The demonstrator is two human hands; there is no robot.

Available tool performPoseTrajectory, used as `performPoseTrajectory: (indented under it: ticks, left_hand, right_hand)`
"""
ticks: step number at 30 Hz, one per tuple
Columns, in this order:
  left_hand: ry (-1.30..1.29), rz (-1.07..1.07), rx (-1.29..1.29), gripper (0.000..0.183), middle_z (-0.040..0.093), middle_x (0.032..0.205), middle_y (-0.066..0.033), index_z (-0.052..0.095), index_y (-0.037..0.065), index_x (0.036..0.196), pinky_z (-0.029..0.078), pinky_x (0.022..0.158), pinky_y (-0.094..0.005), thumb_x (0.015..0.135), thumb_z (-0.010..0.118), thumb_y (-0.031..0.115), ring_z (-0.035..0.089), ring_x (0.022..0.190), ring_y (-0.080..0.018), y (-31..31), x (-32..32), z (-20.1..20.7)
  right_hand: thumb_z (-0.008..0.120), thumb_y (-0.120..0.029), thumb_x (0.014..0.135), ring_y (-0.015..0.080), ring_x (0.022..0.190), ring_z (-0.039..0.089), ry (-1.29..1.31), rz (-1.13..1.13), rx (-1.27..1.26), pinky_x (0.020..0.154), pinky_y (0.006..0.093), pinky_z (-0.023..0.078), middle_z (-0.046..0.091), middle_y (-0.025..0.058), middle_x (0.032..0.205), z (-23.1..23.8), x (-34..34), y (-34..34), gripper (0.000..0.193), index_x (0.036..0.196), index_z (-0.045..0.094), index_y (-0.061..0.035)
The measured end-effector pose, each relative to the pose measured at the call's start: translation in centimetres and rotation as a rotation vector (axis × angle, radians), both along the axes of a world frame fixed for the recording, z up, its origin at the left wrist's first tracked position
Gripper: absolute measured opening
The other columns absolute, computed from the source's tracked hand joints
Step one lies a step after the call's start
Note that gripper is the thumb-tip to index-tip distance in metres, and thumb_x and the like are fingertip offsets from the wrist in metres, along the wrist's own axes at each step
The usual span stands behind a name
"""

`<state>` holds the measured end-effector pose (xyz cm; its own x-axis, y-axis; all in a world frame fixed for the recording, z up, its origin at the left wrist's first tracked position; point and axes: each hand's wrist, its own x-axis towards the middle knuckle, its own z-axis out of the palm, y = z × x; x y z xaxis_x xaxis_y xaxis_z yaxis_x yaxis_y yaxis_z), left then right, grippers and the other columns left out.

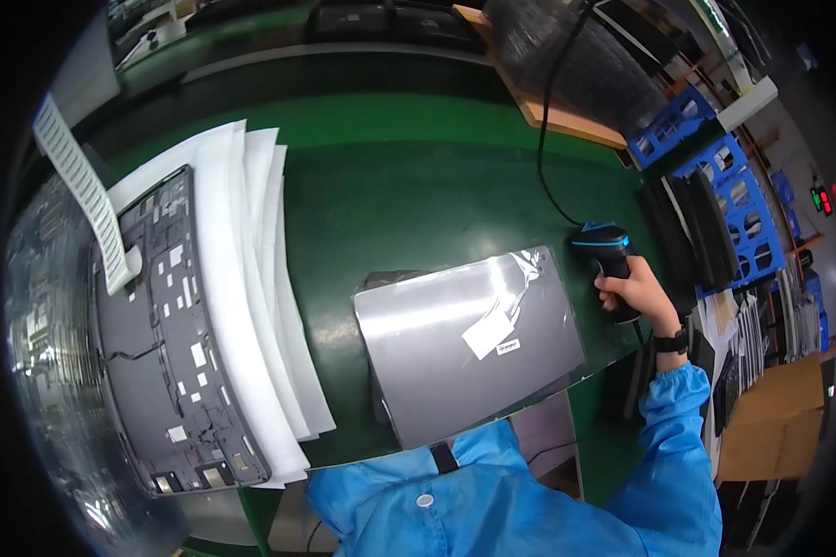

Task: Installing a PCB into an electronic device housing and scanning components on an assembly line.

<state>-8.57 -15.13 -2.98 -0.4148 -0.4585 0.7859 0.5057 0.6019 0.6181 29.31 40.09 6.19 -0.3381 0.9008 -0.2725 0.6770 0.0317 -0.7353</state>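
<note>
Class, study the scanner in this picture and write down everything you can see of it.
The scanner is a black handheld device, apparently plastic, with bright blue trim on its head and a handle below. The right hand grips the handle, partly covering it. The head seems to point left. A black cable comes down to the head in this view; whether it plugs in there is unclear. It is right of the grey panel, apart from it. Contact with the table cannot be judged.
</note>
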Motion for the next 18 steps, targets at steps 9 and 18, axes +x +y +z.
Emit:
performPoseTrajectory:
  ticks: [9, 18]
  left_hand:
    - [-0.911, -1.531, -0.324, 0.015, 0.069, 0.084, -0.0126, 0.067, -0.002, 0.102, 0.051, 0.059, -0.0311, 0.092, 0.065, 0.009, 0.064, 0.067, -0.0206, 14.5, 10.3, 7.2]
    - [-1.788, -1.630, 0.228, 0.013, 0.066, 0.080, -0.0092, 0.061, -0.001, 0.097, 0.041, 0.046, -0.0207, 0.101, 0.058, 0.011, 0.055, 0.055, -0.0067, 20.4, 11.1, 6.9]
  right_hand:
    - [0.069, 0.002, 0.072, 0.0134, 0.085, 0.061, -0.021, 0.380, -0.227, 0.081, 0.0307, 0.051, 0.071, 0.0097, 0.095, 6.4, -4.0, -12.9, 0.040, 0.111, 0.065, 0.0043]
    - [0.070, -0.001, 0.069, 0.0181, 0.073, 0.062, -0.114, 0.497, -0.164, 0.072, 0.0327, 0.052, 0.067, 0.0156, 0.079, 4.7, -3.5, -11.8, 0.036, 0.104, 0.066, 0.0061]
